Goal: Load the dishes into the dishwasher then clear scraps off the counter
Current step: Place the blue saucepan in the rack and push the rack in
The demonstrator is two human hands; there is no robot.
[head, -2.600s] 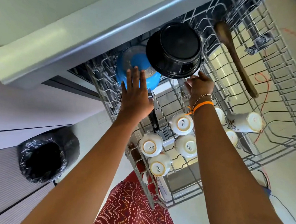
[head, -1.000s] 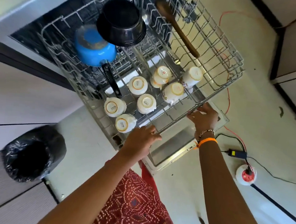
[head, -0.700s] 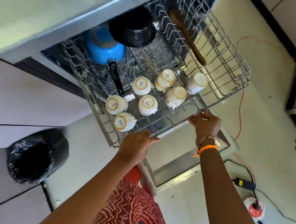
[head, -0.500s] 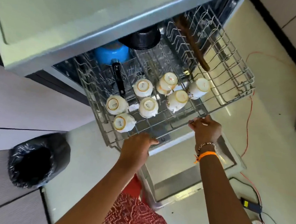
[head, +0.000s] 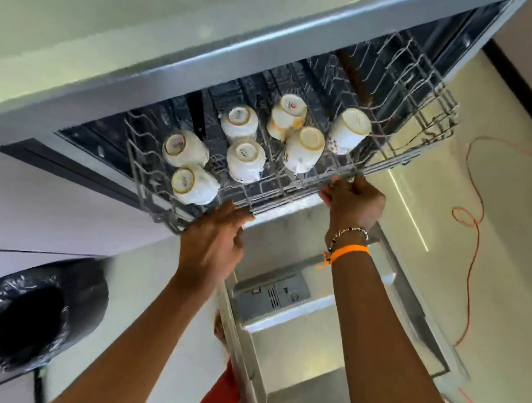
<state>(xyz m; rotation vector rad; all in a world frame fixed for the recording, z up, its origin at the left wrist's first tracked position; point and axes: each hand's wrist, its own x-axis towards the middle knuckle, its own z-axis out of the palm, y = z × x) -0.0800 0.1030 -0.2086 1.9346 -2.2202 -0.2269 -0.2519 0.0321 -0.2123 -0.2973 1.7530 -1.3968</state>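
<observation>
The wire dish rack (head: 432, 140) stands partly inside the dishwasher under the counter edge (head: 237, 57). Several white cups (head: 245, 160) lie upside down in its front rows. A brown wooden spoon handle (head: 356, 81) shows at the back. The blue pan and black pot are hidden inside the machine. My left hand (head: 213, 245) holds the rack's front rail near its left corner, with the fingertips hidden at the wire. My right hand (head: 351, 201), with an orange band on its wrist, grips the same rail further right.
The open dishwasher door (head: 318, 340) lies flat below my arms, its detergent box facing up. A bin with a black liner (head: 27, 316) stands on the floor at the left. An orange cable (head: 474, 222) trails over the floor at the right.
The rack has slid back into the dishwasher with both hands on its front rail. The blue pan and black pot have gone out of sight under the counter.
</observation>
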